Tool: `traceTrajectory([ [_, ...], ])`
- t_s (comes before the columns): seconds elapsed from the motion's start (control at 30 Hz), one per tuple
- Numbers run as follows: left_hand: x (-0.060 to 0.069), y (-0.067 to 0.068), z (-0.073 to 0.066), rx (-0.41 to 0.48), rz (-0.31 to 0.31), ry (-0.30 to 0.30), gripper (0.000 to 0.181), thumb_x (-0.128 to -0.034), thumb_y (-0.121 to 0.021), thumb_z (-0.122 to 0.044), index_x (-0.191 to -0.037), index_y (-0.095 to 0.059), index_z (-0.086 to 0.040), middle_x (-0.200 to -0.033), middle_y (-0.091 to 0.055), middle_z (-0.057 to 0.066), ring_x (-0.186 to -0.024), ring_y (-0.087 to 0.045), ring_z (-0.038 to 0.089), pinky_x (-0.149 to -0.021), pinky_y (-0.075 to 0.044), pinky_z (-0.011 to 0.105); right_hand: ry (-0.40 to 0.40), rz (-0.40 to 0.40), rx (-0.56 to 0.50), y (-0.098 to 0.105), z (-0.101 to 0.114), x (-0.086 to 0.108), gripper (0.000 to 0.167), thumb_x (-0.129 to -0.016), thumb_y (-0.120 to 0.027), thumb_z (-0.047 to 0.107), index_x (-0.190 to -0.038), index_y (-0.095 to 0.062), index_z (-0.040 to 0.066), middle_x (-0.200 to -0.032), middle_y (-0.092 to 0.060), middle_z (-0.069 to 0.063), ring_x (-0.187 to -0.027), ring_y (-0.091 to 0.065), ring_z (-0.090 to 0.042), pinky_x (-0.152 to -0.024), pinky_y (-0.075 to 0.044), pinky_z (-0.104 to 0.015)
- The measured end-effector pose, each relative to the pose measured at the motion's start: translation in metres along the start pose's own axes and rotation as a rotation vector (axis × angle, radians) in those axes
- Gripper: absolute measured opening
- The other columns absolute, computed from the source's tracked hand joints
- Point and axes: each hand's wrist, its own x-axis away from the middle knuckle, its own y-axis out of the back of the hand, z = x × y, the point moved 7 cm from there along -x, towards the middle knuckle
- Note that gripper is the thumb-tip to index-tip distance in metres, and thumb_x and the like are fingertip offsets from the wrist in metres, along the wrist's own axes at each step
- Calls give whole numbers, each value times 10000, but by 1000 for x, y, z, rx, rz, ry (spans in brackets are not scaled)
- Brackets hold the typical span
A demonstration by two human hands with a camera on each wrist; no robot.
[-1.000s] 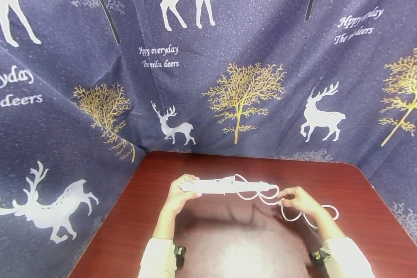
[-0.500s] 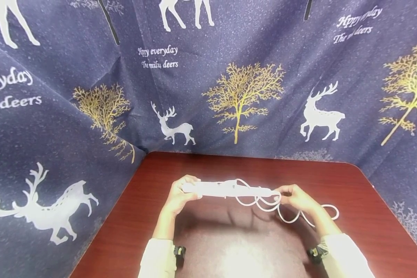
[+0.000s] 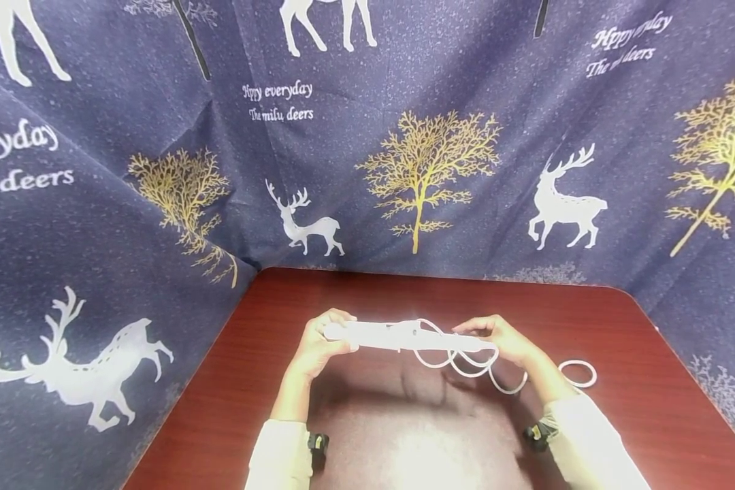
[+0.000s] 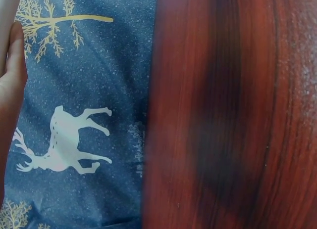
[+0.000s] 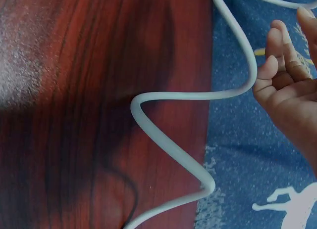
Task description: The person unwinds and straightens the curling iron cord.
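Observation:
A long white power strip, washed out by glare, hangs level above the table. My left hand grips its left end, thumb on the near side and fingers on the far side. The left wrist view has only a sliver of that hand and of the strip. Around the strip's right half loops its white cord. My right hand is at the right end, fingers pointing left. In the right wrist view its fingers are loosely bent beside the cord; the uppermost fingertip is near another stretch of cord.
The reddish-brown wooden table has a bright glare patch at its near middle. A loop of cord trails on the right side, beyond my right forearm. Dark blue cloth printed with deer and trees hangs behind and beside the table.
My right hand has moved left and slightly up, from the cord loops to the strip's right end. The strip's right end has dipped slightly. My left hand keeps its grip.

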Motion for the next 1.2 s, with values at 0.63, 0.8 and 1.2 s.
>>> traceTrajectory([
  [0.63,1,-2,0,4,21,-29,293,-633,-662,219,-845,-590,29,-953,-612,49,-772,-581,171,-628,-487,248,-118,-123,35,20,-4,15,192,-886,-565,-18,-1043,-623,-110,-949,-674,-153,-846,-639,-155,-690,-513,-302],
  [0.8,1,-1,8,1,31,-19,298,-641,-665,211,-858,-593,20,-962,-611,59,-771,-585,181,-626,-491,262,-127,-271,51,33,0,17,152,-890,-576,12,-1004,-663,-38,-835,-678,-117,-681,-621,-197,-542,-469,-301],
  [1.2,2,10,29,-41,31,25,318,-635,-718,158,-882,-613,-13,-965,-613,124,-753,-594,234,-625,-503,298,-22,-558,-76,59,25,25,142,-880,-571,-51,-991,-630,-118,-738,-670,-33,-563,-585,-128,-489,-446,-218],
])
